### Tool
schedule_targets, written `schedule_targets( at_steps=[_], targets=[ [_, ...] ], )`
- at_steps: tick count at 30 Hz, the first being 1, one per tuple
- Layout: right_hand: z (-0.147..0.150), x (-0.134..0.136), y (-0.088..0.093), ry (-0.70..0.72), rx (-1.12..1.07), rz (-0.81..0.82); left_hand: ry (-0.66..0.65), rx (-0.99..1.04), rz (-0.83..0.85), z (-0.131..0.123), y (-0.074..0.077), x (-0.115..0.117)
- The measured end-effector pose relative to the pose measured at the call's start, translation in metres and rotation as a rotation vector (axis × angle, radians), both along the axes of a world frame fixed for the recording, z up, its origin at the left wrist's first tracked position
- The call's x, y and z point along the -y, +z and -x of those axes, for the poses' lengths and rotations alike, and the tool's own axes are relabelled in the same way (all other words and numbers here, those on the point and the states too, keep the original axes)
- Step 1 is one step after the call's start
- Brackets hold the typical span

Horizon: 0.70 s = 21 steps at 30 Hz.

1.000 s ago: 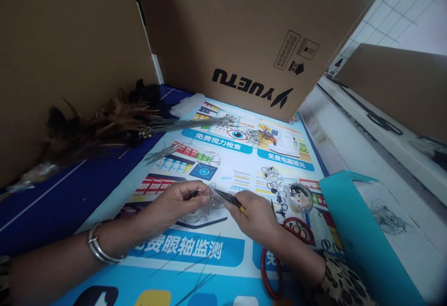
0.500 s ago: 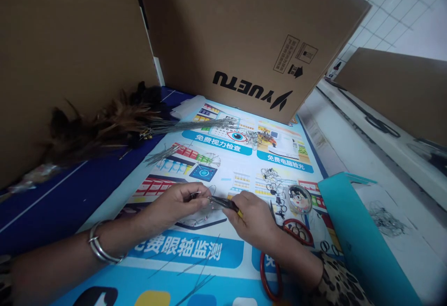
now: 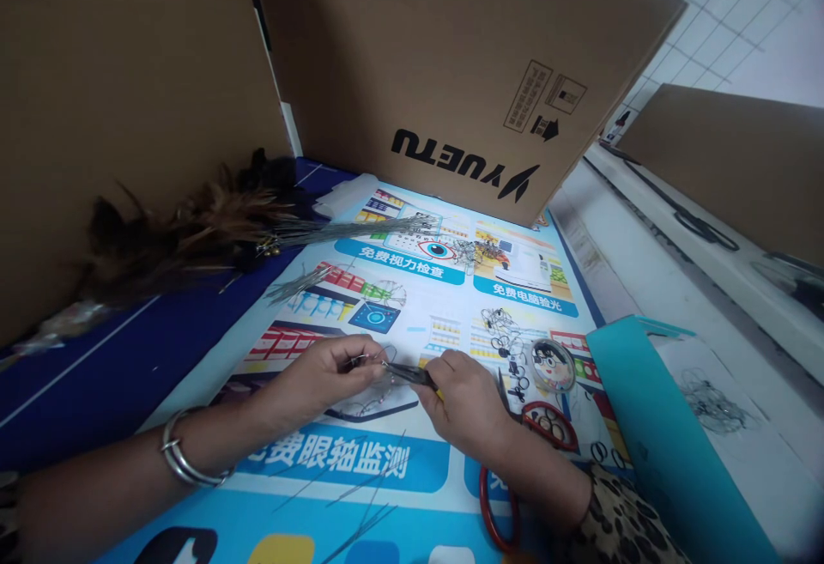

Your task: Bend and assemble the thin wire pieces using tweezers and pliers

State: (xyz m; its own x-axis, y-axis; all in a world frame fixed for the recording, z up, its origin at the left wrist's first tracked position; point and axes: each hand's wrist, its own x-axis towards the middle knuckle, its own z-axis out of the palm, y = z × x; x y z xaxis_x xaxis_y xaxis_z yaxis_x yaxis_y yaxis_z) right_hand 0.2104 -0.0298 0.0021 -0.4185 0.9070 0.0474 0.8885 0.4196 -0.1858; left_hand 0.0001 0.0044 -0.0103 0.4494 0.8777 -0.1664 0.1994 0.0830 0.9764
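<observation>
The counter (image 3: 83, 375) is dark blue and mostly covered by a printed poster (image 3: 386, 461). It is walled in by two big cardboard boxes (image 3: 451, 57) at the back, and a third cardboard sheet (image 3: 727, 160) leans at the right.

Near the front edge, the left hand (image 3: 328, 372) pinches a small beaded wire piece (image 3: 372, 365) between thumb and fingertips, just above the poster. The right hand (image 3: 464, 397) is closed round one pair of pliers (image 3: 412, 374) with a yellow grip. The pliers' nose meets the wire piece, so the bending or closing of this one piece looks to be in mid-course.

As for work done, a tangle of wire bits (image 3: 711, 401) lies on the white sheet at the far right, but whether these are finished pieces cannot be told.

A good deal of stock looks untouched:
- one long bundle of wire pins (image 3: 360, 227) beside a heap of brown feathers (image 3: 186, 233);
- one smaller bundle (image 3: 297, 282) below it;
- several loose pins (image 3: 364, 495) in front of the hands;
- a scatter of small dark rings (image 3: 505, 336) near one round tin (image 3: 546, 364).

Two red hoops (image 3: 495, 504) lie by the right wrist, touching or overlapping. One teal folder (image 3: 669, 452) stands at the right.
</observation>
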Motion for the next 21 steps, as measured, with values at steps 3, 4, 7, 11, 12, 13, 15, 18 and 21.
schedule_targets(
  at_steps=[3, 4, 7, 11, 12, 13, 15, 18, 21],
  targets=[
    [0.000, 0.000, -0.002, -0.003, 0.008, -0.006, 0.001, -0.008, -0.029, 0.000, -0.002, 0.000],
    [0.000, 0.000, -0.003, -0.003, 0.011, -0.007, 0.000, -0.004, -0.037, 0.000, -0.003, 0.000],
    [0.000, 0.000, -0.004, -0.006, 0.023, -0.012, 0.004, 0.011, -0.047, 0.001, -0.006, 0.000],
    [0.000, 0.000, -0.006, -0.006, 0.026, -0.017, 0.021, 0.031, -0.043, 0.000, -0.006, 0.001],
    [0.000, 0.000, -0.006, -0.006, 0.025, -0.020, 0.026, 0.036, -0.037, 0.000, -0.005, 0.001],
    [0.000, -0.001, -0.007, -0.005, 0.022, -0.023, 0.030, 0.040, -0.029, -0.001, -0.004, 0.002],
    [0.001, -0.001, -0.008, -0.004, 0.018, -0.027, 0.036, 0.043, -0.006, -0.002, 0.000, 0.003],
    [0.001, -0.002, -0.009, -0.013, 0.024, -0.028, 0.049, 0.055, -0.007, -0.004, 0.005, 0.005],
    [0.002, -0.002, -0.007, -0.018, 0.035, -0.018, 0.066, 0.072, -0.014, -0.004, 0.006, 0.006]
  ],
)
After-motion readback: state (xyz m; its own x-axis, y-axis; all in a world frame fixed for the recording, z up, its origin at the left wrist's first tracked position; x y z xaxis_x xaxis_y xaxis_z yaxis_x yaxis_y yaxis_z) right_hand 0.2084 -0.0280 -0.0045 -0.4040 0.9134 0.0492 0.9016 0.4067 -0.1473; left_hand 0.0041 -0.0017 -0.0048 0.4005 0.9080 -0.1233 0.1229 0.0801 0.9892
